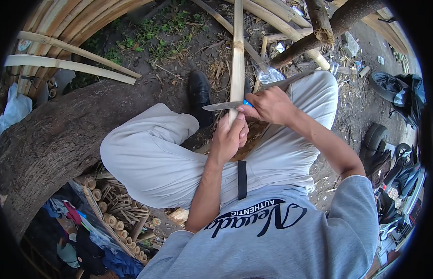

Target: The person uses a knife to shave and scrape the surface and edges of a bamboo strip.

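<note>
A long pale bamboo strip runs away from me between my knees. Its near end is gripped by my left hand, fingers wrapped round it. My right hand is closed on the blue handle of a knife. The blade points left and lies across the strip, just beyond my left hand. My right thumb is close to the strip by the handle; whether it touches is hard to tell.
A thick tree trunk lies at left. Cut bamboo pieces fill a frame at lower left. Ahead stand bamboo poles and a dark branch. A tyre and dark bags sit at right. Leaves and litter cover the soil.
</note>
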A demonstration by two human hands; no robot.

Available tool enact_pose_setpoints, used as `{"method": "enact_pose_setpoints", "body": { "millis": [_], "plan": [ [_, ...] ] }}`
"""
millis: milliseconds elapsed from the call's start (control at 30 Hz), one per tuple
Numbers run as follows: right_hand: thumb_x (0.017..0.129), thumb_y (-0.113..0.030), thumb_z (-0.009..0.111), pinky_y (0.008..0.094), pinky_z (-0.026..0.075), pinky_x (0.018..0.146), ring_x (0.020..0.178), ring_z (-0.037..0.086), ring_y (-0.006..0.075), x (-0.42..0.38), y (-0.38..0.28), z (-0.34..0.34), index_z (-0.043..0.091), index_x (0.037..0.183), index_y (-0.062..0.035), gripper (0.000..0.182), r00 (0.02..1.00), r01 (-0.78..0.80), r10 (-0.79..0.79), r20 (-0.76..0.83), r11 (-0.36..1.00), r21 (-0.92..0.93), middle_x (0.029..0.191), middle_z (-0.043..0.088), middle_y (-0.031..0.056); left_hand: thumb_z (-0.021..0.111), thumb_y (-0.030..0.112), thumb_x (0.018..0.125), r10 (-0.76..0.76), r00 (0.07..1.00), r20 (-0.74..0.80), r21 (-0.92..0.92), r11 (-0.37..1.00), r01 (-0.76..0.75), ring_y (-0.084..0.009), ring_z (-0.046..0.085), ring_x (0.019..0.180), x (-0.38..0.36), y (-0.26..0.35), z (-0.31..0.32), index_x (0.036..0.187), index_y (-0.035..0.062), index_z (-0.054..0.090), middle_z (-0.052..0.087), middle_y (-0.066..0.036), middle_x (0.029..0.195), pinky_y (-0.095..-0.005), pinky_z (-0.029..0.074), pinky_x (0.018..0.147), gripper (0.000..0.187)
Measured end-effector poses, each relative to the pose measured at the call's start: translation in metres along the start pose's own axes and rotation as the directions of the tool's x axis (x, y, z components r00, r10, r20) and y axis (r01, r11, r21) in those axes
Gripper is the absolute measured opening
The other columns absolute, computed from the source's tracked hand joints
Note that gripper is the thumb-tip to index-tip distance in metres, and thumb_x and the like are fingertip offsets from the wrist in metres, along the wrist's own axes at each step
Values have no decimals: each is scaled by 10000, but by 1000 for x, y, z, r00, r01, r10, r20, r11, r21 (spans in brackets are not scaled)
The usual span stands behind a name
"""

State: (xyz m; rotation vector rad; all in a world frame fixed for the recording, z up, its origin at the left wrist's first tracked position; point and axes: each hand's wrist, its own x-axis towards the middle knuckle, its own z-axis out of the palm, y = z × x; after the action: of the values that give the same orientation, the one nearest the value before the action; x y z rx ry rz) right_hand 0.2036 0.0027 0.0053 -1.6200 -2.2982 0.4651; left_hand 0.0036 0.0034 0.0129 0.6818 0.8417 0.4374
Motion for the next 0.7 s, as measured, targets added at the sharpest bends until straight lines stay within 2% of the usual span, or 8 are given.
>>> {"method": "enact_pose_setpoints", "body": {
  "millis": [100, 167, 267, 367, 467, 533, 600, 700],
  "plan": [
    [983, -546, 521, 427, 473, 454, 468, 592, 344, 6, 12, 4, 667, 726, -102, 533, 998, 26, -26, 49, 1000, -1, 493, 551, 129, 448, 273, 1069, -19, 1000, 13, 22, 1000, 19, -29, 340, 511, 1, -2, -1, 1145, 5, 552, 403, 28, 671, -212, 278, 435, 297],
    [987, -551, 509, 436, 478, 462, 475, 596, 350, 9, 22, 10, 673, 735, -99, 543, 996, 27, -27, 81, 1000, 1, 500, 557, 135, 446, 272, 1070, -20, 1000, 3, 32, 999, 20, -28, 335, 508, -1, -5, -3, 1140, 1, 548, 403, 31, 671, -211, 275, 434, 298],
    [1012, -537, 465, 464, 493, 492, 511, 611, 380, 21, 73, 12, 680, 758, -82, 563, 997, -63, 59, -58, 996, -69, 531, 579, 156, 441, 267, 1072, -10, 1000, 8, 42, 999, 9, -26, 326, 502, 0, -6, -1, 1138, -6, 543, 402, 35, 668, -212, 272, 433, 299],
    [1029, -522, 436, 489, 510, 542, 566, 626, 411, 22, 110, 8, 677, 788, -60, 574, 976, -216, 214, -36, 973, -79, 557, 593, 179, 445, 257, 1072, -6, 1000, 11, 30, 1000, 6, -29, 312, 496, 3, -2, 1, 1150, -24, 537, 388, 35, 661, -214, 265, 437, 305],
    [1033, -512, 431, 498, 518, 586, 602, 633, 420, 26, 91, 10, 680, 812, -54, 567, 950, -311, 304, -76, 944, -112, 559, 593, 183, 453, 250, 1072, 0, 1000, 2, -31, 1000, 0, -31, 299, 494, 3, 9, 1, 1165, -34, 536, 370, 36, 656, -215, 259, 444, 311],
    [1034, -502, 436, 503, 515, 583, 599, 630, 424, 20, 59, 8, 669, 806, -53, 555, 938, -326, 334, -95, 941, 86, 557, 591, 187, 454, 249, 1072, 9, 1000, 7, -66, 998, -8, -31, 297, 495, 5, 11, -1, 1169, -30, 539, 364, 38, 655, -215, 259, 447, 308],
    [1027, -492, 461, 494, 511, 553, 571, 623, 418, 9, 27, 10, 669, 781, -60, 538, 979, -189, 199, -55, 971, 143, 553, 588, 189, 458, 268, 1069, 9, 1000, 15, -37, 999, -8, -33, 313, 493, 6, 1, -2, 1172, -5, 550, 389, 34, 660, -218, 277, 435, 306],
    [1015, -492, 491, 469, 502, 507, 526, 615, 396, -1, -15, -2, 661, 736, -71, 533, 992, -125, 125, 2, 987, 105, 536, 580, 181, 464, 229, 1062, -5, 1000, 7, -12, 1000, 5, -39, 311, 496, 6, 2, -2, 988, 23, 543, 371, 30, 642, -231, 261, 452, 233]
  ]
}}
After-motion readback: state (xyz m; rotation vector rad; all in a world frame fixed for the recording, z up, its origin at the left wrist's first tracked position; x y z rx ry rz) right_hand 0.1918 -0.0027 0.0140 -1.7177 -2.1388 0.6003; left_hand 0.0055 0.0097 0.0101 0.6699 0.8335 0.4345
